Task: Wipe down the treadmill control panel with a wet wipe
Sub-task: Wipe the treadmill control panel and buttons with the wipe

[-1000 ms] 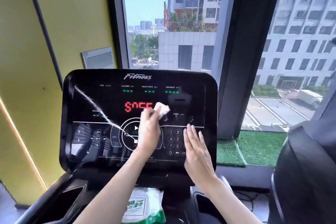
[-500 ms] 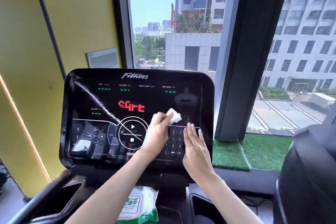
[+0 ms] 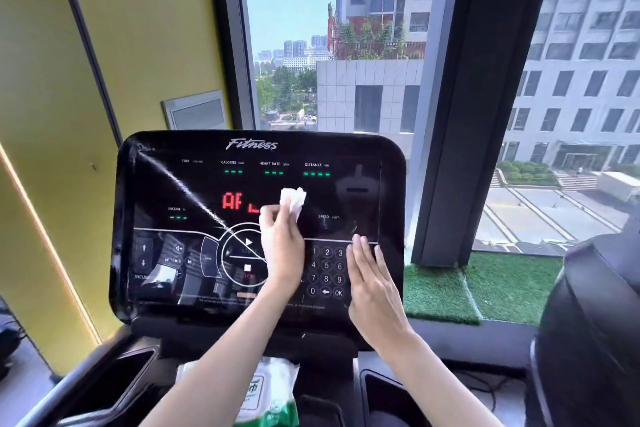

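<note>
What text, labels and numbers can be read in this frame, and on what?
On the glossy black treadmill control panel:
"Fitness", top edge
"CALORIES", "HEART RATE", "DISTANCE", "INCLINE", "SPEED"
"AF", red display, rest hidden by the crumpled white wet wipe
Keypad "2 3 4 5 6 7 8 9 0 OK"
Bottom fine print: too small.
Green-and-white wipes pack: unreadable.

The left hand [image 3: 282, 246] has carried the wet wipe [image 3: 292, 199] up from beside the keypad [image 3: 325, 272] onto the red readout [image 3: 239, 201], which now shows different letters.
</note>
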`<action>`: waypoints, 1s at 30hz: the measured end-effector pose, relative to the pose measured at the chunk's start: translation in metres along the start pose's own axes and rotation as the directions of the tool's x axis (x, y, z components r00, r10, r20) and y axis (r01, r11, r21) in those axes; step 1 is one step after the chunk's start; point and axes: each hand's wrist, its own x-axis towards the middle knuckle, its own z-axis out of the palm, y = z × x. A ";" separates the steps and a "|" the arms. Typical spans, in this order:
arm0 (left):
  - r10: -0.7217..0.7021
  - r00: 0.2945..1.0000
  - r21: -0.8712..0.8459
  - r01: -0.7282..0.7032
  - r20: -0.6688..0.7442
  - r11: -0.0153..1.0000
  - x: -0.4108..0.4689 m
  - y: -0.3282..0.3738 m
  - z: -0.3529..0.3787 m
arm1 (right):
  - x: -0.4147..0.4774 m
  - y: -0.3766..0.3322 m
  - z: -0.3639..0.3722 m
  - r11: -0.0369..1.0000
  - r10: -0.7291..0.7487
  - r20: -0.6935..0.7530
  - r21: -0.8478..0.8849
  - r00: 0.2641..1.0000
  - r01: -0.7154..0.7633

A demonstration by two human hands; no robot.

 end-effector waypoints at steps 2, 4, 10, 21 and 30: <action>0.196 0.970 0.012 -0.199 0.146 0.980 -0.015 0.011 0.009 | 0.000 0.001 0.001 1.000 -0.008 0.000 -0.011 1.000 0.008; 0.488 0.813 -0.069 -0.494 0.318 0.867 -0.023 0.008 0.013 | 0.001 0.002 0.002 1.000 -0.005 0.014 -0.020 1.000 0.005; 0.032 0.998 -0.030 -0.031 0.044 0.999 -0.008 0.013 0.008 | -0.001 0.003 -0.001 0.999 -0.018 -0.003 -0.038 1.000 0.018; 0.386 0.876 0.060 -0.419 0.290 0.906 -0.019 0.023 0.011 | -0.004 0.003 -0.005 0.997 0.054 -0.025 0.063 0.998 -0.052; 0.484 0.744 0.171 -0.610 0.461 0.774 -0.027 0.026 0.016 | -0.008 0.007 -0.006 0.992 0.099 -0.051 0.089 0.994 -0.094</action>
